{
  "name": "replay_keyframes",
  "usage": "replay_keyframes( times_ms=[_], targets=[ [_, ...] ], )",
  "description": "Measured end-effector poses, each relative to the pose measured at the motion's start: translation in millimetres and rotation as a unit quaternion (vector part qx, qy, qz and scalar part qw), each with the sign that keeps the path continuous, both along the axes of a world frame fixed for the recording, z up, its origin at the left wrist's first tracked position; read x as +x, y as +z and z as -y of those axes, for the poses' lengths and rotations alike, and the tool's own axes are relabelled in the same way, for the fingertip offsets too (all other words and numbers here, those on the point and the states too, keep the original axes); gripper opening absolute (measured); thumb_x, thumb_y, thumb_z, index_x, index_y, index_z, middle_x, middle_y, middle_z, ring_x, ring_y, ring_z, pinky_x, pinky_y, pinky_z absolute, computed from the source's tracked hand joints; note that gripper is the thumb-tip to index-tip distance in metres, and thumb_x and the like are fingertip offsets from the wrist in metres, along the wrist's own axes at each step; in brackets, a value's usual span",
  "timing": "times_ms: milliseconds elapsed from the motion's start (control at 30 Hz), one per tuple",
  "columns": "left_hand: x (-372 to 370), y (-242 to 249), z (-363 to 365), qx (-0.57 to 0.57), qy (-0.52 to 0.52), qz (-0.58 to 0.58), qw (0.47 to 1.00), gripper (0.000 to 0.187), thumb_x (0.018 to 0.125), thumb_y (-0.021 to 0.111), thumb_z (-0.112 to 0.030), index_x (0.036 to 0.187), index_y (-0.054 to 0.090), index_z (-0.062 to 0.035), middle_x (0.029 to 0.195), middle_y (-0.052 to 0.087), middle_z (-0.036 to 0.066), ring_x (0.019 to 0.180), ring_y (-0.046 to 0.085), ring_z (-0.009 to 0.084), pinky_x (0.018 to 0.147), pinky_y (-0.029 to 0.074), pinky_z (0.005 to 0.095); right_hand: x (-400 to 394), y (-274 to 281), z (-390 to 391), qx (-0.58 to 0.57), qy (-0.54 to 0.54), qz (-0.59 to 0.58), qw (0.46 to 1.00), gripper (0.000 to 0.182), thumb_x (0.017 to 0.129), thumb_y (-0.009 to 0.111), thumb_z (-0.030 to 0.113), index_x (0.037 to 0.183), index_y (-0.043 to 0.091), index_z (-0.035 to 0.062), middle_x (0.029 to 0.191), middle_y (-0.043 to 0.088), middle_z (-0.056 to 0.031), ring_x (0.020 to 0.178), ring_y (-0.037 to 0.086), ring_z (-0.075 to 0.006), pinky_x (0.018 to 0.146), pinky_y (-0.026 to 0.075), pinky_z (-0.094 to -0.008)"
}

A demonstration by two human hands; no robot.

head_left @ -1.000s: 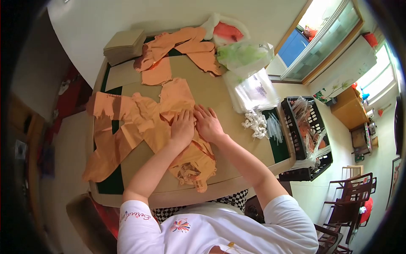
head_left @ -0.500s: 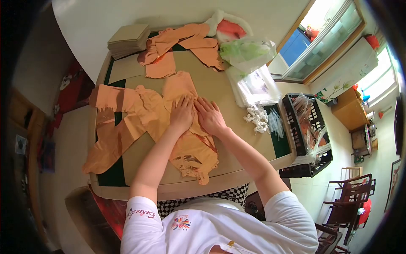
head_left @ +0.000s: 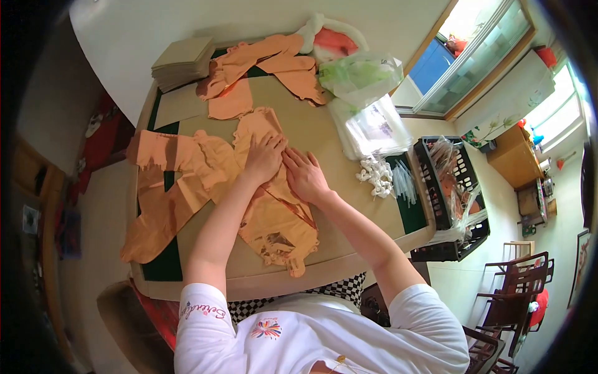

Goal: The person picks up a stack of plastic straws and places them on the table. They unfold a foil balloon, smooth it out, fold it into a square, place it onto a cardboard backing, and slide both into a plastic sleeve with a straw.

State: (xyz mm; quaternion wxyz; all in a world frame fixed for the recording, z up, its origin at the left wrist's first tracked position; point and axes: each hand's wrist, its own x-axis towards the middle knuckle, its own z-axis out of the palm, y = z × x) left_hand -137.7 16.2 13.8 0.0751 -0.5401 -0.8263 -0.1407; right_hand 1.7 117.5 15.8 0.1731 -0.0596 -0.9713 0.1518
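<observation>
A flat, shiny orange foil balloon (head_left: 278,232) lies on the table in front of me, its far end beyond my fingers and its crinkled near end toward my body. Palm down, my left hand (head_left: 266,157) rests on its upper part with the fingers stretched out. Close on the right, my right hand (head_left: 305,177) also lies flat, fingers extended, at the balloon's right edge. The fingertips of both hands nearly meet. More flat orange foil balloons (head_left: 167,209) are spread at the left, partly overlapping. What lies directly beneath my palms is hidden.
At the back are a stack of cardboard sheets (head_left: 184,62), an orange foil pile (head_left: 274,53) and a red-and-white hat (head_left: 336,40). Clear plastic bags (head_left: 372,128), white coils (head_left: 375,176), clear straws (head_left: 405,182) and a black crate (head_left: 434,190) are on the right.
My left hand has slid slightly away from me over the foil, and a wavy edge now shows at the balloon's far end. My right hand stays nearly in place. The view has shifted a little.
</observation>
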Motion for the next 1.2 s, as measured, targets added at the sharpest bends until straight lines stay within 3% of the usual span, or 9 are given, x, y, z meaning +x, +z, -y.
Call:
replay_keyframes(
  times_ms=[233, 333, 433, 533, 633, 733, 833, 933, 1200],
  targets=[
    [-42, 2, -28, -0.037, 0.039, -0.027, 0.998, 0.042, 0.090, 0.049, -0.024, 0.131, 0.049, -0.0118, 0.135, 0.048, 0.004, 0.131, 0.037, 0.0235, 0.108, 0.020, 0.0625, 2, 3, 1, 0.016, 0.001, 0.007, 1.000, 0.042, 0.092, 0.042, 0.015, 0.132, 0.046, 0.0044, 0.140, 0.043, -0.0121, 0.132, 0.037, -0.0272, 0.109, 0.027, -0.0489],
    [-55, 1, -39, -0.034, 0.106, -0.068, 0.991, 0.043, 0.091, 0.047, -0.025, 0.132, 0.047, -0.0114, 0.136, 0.047, 0.004, 0.132, 0.036, 0.0233, 0.107, 0.020, 0.0624, 1, 1, 1, 0.017, 0.001, 0.002, 1.000, 0.042, 0.092, 0.043, 0.016, 0.132, 0.046, 0.0045, 0.140, 0.044, -0.0124, 0.132, 0.038, -0.0274, 0.109, 0.028, -0.0489],
    [-54, 23, -39, -0.092, 0.165, -0.026, 0.982, 0.043, 0.092, 0.045, -0.023, 0.133, 0.046, -0.0101, 0.139, 0.045, 0.005, 0.134, 0.034, 0.0235, 0.108, 0.018, 0.0624, 0, 0, -1, 0.016, 0.002, -0.005, 1.000, 0.042, 0.092, 0.043, 0.016, 0.132, 0.046, 0.0044, 0.139, 0.045, -0.0128, 0.131, 0.038, -0.0276, 0.109, 0.028, -0.0488],
    [-56, 12, -42, -0.027, 0.126, -0.024, 0.991, 0.043, 0.092, 0.043, -0.021, 0.134, 0.045, -0.0087, 0.139, 0.045, 0.007, 0.133, 0.035, 0.0234, 0.109, 0.016, 0.0614, 0, 0, 0, 0.012, 0.002, -0.010, 1.000, 0.041, 0.093, 0.043, 0.017, 0.131, 0.047, 0.0047, 0.139, 0.045, -0.0128, 0.131, 0.039, -0.0278, 0.109, 0.028, -0.0485],
    [-48, 4, -35, -0.070, 0.057, -0.062, 0.994, 0.043, 0.093, 0.041, -0.023, 0.133, 0.045, -0.0080, 0.139, 0.045, 0.007, 0.133, 0.036, 0.0228, 0.109, 0.016, 0.0598, 1, 2, 1, 0.006, 0.000, -0.009, 1.000, 0.040, 0.094, 0.044, 0.018, 0.131, 0.048, 0.0054, 0.139, 0.046, -0.0125, 0.131, 0.039, -0.0284, 0.109, 0.028, -0.0478],
    [-52, -15, -30, 0.032, 0.074, -0.027, 0.996, 0.043, 0.093, 0.041, -0.023, 0.133, 0.046, -0.0077, 0.140, 0.044, 0.008, 0.133, 0.035, 0.0224, 0.110, 0.016, 0.0584, 2, 1, 1, 0.006, 0.002, -0.006, 1.000, 0.040, 0.094, 0.044, 0.018, 0.131, 0.048, 0.0052, 0.139, 0.046, -0.0128, 0.131, 0.039, -0.0288, 0.109, 0.027, -0.0477],
    [-43, -1, -30, -0.029, 0.068, 0.034, 0.997, 0.045, 0.093, 0.041, -0.024, 0.135, 0.045, -0.0077, 0.144, 0.040, 0.009, 0.137, 0.031, 0.0230, 0.111, 0.015, 0.0576, 0, 0, 0, 0.015, 0.003, -0.013, 1.000, 0.041, 0.093, 0.043, 0.018, 0.131, 0.047, 0.0047, 0.139, 0.046, -0.0131, 0.131, 0.038, -0.0287, 0.109, 0.027, -0.0479],
    [-19, 15, -25, -0.046, 0.046, 0.015, 0.998, 0.046, 0.093, 0.041, -0.024, 0.136, 0.044, -0.0078, 0.146, 0.037, 0.009, 0.138, 0.028, 0.0244, 0.112, 0.015, 0.0557, 1, 0, 2, 0.019, 0.002, -0.014, 1.000, 0.041, 0.093, 0.043, 0.017, 0.132, 0.047, 0.0043, 0.139, 0.045, -0.0132, 0.132, 0.038, -0.0283, 0.109, 0.027, -0.0481],
    [57, -5, 23, 0.006, 0.103, 0.100, 0.990, 0.052, 0.095, 0.041, -0.026, 0.142, 0.035, -0.0052, 0.150, 0.030, 0.009, 0.141, 0.023, 0.0251, 0.114, 0.017, 0.0501, 0, 3, 0, 0.010, -0.005, 0.029, 1.000, 0.043, 0.093, 0.043, 0.019, 0.134, 0.045, 0.0065, 0.142, 0.042, -0.0129, 0.133, 0.036, -0.0293, 0.110, 0.026, -0.0474]
  ],
)
